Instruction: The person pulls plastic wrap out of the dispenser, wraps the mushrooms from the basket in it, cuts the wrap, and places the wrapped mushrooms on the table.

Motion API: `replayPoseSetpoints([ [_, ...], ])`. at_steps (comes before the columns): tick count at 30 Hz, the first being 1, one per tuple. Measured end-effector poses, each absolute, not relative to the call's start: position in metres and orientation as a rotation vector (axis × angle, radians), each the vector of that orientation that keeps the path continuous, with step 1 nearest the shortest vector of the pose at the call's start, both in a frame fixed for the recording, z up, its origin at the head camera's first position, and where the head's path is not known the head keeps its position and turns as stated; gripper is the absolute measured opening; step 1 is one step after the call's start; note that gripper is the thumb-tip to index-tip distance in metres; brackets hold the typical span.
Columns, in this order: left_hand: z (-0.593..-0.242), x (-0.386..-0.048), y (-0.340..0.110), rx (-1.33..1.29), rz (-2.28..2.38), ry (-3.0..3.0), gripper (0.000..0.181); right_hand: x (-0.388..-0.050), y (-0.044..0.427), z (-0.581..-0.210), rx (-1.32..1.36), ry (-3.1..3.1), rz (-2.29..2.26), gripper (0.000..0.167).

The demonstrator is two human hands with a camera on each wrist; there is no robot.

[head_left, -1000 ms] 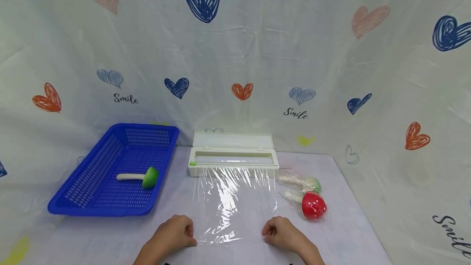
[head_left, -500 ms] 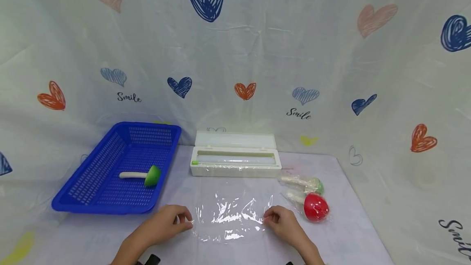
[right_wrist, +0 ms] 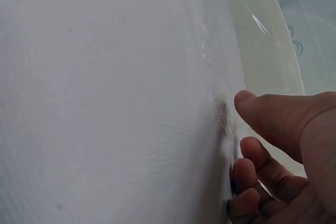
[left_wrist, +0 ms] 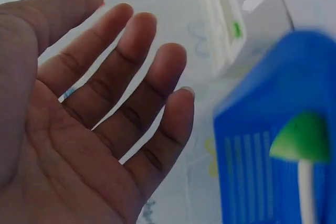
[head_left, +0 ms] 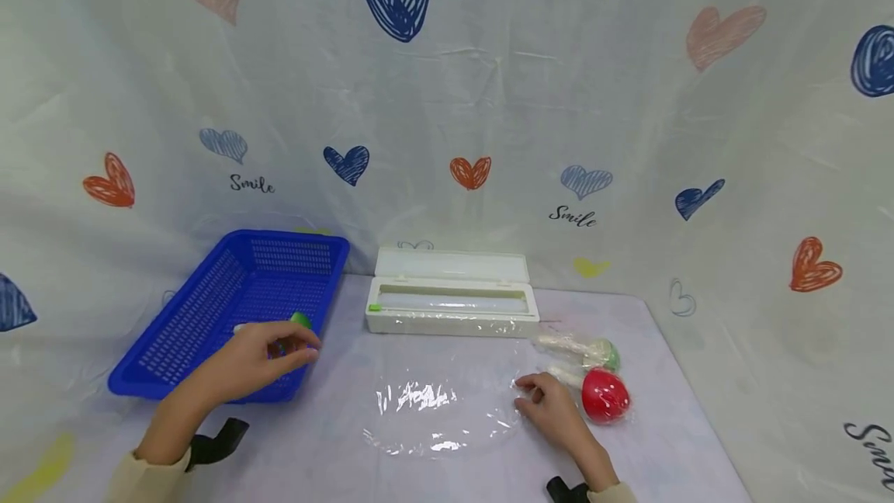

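My left hand (head_left: 254,359) hovers over the near right part of the blue basket (head_left: 328,286), fingers spread and nothing in them. Under it, partly hidden, lies a toy mushroom (head_left: 301,320) with a green cap; the left wrist view shows its cap (left_wrist: 302,139) and white stem. A sheet of clear plastic wrap (head_left: 419,398) is spread flat on the table. At its right edge, my right hand (head_left: 552,406) stays low with loosely bent fingers. In the right wrist view its thumb (right_wrist: 268,111) and fingers are apart, with nothing gripped.
Behind the sheet stands a white wrap dispenser (head_left: 450,324), its lid raised and the roll inside. To the right of my right hand lie a wrapped red-capped mushroom (head_left: 606,395) and a wrapped green-capped mushroom (head_left: 580,348). A heart-printed curtain (head_left: 447,99) hangs behind.
The wrap, first stretched from the dispenser between both hands, now lies on the table. My left hand has left it and moved left to the basket. My right hand has shifted slightly away.
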State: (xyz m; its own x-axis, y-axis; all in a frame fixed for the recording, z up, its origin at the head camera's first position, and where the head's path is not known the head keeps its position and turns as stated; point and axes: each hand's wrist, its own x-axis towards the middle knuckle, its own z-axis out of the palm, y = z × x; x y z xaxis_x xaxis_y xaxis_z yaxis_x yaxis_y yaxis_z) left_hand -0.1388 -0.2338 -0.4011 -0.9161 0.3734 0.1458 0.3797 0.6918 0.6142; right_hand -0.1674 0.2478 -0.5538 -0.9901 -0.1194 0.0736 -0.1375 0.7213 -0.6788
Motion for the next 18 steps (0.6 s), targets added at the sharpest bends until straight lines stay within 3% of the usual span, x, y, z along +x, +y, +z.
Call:
replayPoseSetpoints([
  [9, -0.399, -0.176, -0.287, -0.517, -0.886, -2.866, 0.013, -0.169, 0.249, -0.559, 0.205, -3.009, 1.13, 0.032],
  [18, -0.431, -0.221, -0.325, -0.447, -0.818, -2.986, 0.024, -0.166, 0.249, -0.557, 0.273, -3.006, 1.117, 0.038],
])
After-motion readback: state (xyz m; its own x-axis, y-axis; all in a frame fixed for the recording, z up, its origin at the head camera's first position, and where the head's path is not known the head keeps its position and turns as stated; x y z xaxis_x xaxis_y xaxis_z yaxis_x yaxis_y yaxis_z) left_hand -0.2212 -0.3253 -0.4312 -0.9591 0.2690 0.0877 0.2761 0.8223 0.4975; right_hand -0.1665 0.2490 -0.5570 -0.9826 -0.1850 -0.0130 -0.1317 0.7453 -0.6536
